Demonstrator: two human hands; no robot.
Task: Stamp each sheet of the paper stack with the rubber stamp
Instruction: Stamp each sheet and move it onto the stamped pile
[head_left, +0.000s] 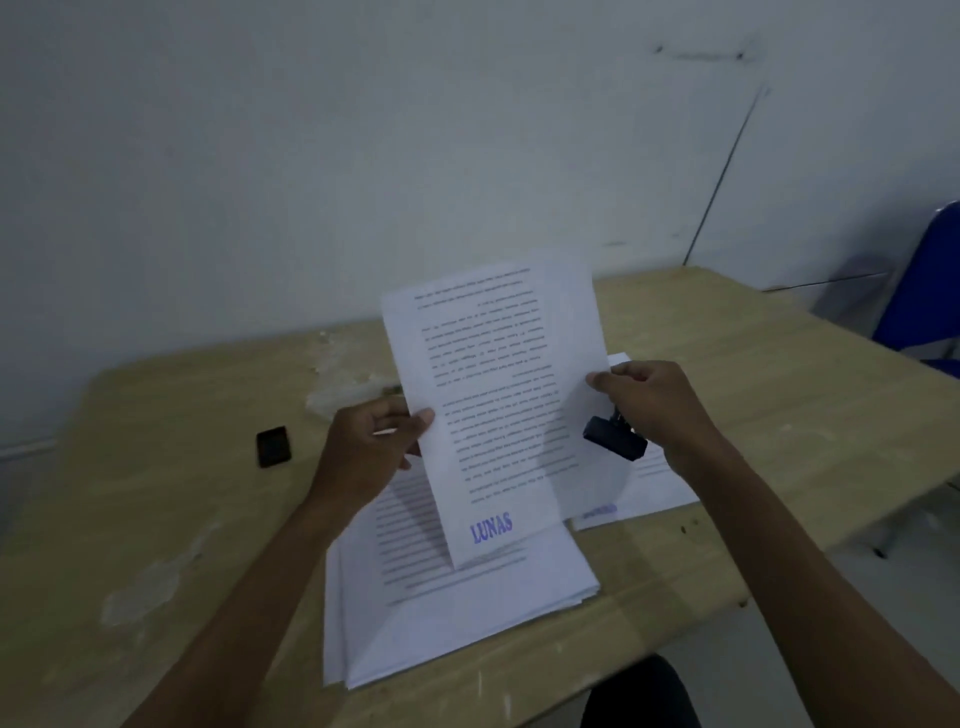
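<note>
A printed sheet (493, 395) with a blue "LUNAS" stamp mark near its lower edge is lifted upright above the paper stack (467, 613). My left hand (369, 447) pinches the sheet's left edge. My right hand (654, 400) pinches its right edge and also holds the black rubber stamp (615, 439) under the palm. The stack lies on the wooden table (156, 519) in front of me. To the right lies another stamped sheet (639, 493), partly hidden by the raised sheet and my right arm.
A small black ink pad (273, 447) sits on the table left of my left hand. A blue chair (930, 291) stands at the far right. The white wall runs close behind the table. The table's right edge is near my right arm.
</note>
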